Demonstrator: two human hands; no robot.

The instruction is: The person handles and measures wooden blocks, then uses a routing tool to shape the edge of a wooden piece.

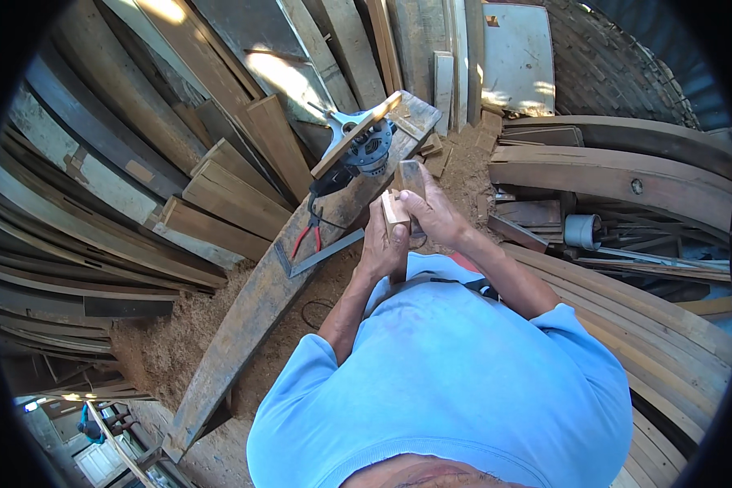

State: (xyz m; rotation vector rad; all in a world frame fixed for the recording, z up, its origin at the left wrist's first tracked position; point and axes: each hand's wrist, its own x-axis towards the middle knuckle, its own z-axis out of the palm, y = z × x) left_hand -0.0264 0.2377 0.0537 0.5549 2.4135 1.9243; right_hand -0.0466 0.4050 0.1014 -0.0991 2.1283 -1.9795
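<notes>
In front of my chest, my left hand (380, 246) is closed round a small pale wooden block (394, 210), its thumb along the near end. My right hand (441, 213) is closed too, its fingers against the far end of that block. A flat brown-grey piece with a rounded end (412, 176) sticks up from the right hand; its exact kind I cannot tell. Just beyond the hands, an upturned router (369, 150) with a wooden strip (354, 137) across its base rests on a long wooden bench plank (248, 346).
Red-handled pliers (307, 236) and a metal try square (327, 253) lie on the bench. Boards (236, 183) lean at the left, and stacked planks (618, 305) fill the right. Sawdust (171, 346) covers the floor. A white pipe piece (581, 231) sits among scraps.
</notes>
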